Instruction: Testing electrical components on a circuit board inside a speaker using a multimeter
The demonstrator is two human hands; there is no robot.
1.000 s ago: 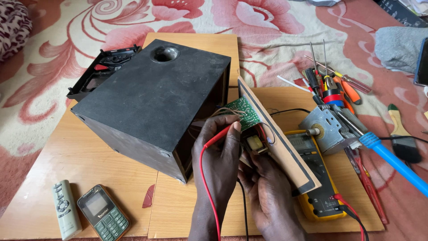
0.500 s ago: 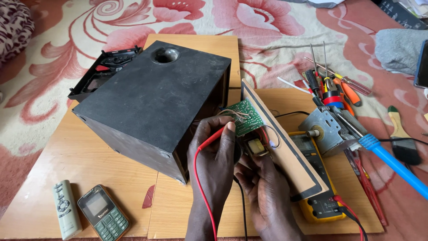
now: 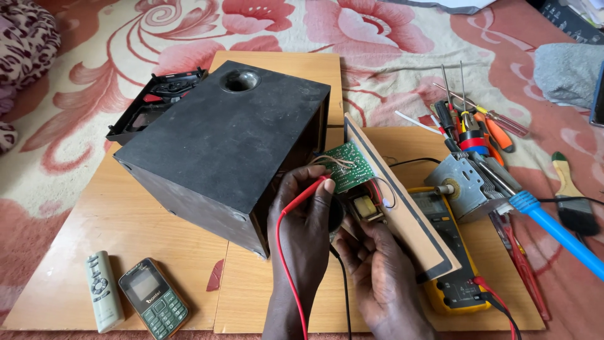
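Observation:
My left hand [image 3: 302, 226] pinches a red meter probe [image 3: 313, 189], whose tip rests on the green circuit board [image 3: 345, 165]. That board is fixed to the inside of a wooden back panel [image 3: 402, 214], which is swung open from the black speaker box [image 3: 220, 145]. My right hand [image 3: 380, 277] is curled just below the small transformer [image 3: 365, 208] on the panel. It holds a black probe that is mostly hidden between my hands, and the probe's black lead [image 3: 345, 296] runs down toward me. A yellow multimeter [image 3: 456, 277] lies under the panel.
The box stands on wooden boards [image 3: 157, 252] laid over a floral carpet. A small remote [image 3: 104, 299] and a keypad phone [image 3: 154, 297] lie at the front left. Screwdrivers [image 3: 469, 119], a metal motor block [image 3: 469, 182], a blue-handled tool [image 3: 553, 226] and a brush [image 3: 572, 195] lie to the right.
Both hands have edged slightly up the panel. The red probe tip has moved closer onto the green board. The box and tools have not moved.

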